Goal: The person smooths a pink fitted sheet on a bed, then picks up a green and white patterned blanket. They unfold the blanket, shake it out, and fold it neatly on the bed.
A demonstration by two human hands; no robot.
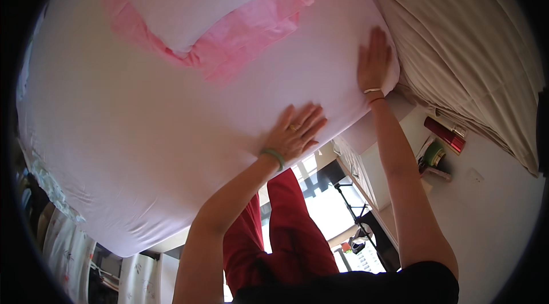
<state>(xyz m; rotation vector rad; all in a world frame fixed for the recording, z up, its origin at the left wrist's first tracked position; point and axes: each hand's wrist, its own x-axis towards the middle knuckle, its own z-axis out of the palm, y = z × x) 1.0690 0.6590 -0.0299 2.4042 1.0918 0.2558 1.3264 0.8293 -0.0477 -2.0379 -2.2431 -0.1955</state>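
Note:
A pale pink fitted sheet [143, 150] covers the mattress in front of me. My left hand [294, 131] lies on the sheet near the closest edge, palm down with its fingers spread; it wears a ring and a green bangle. Farther off to the right, my right hand [374, 59] touches the sheet by the mattress corner. Its fingers are stretched out and slightly smeared by motion. Beyond both hands lies a white pillow [194, 1] with a pink ruffled border [246, 35], cut off by the top of the view.
A beige curtain [463, 52] hangs along the right side of the bed. Below it, a red cylinder [444, 134] and a green jar [433, 154] stand near a white wall. A black stand [351, 207] is behind my red-trousered legs [297, 218]. Patterned white fabric [66, 247] hangs at lower left.

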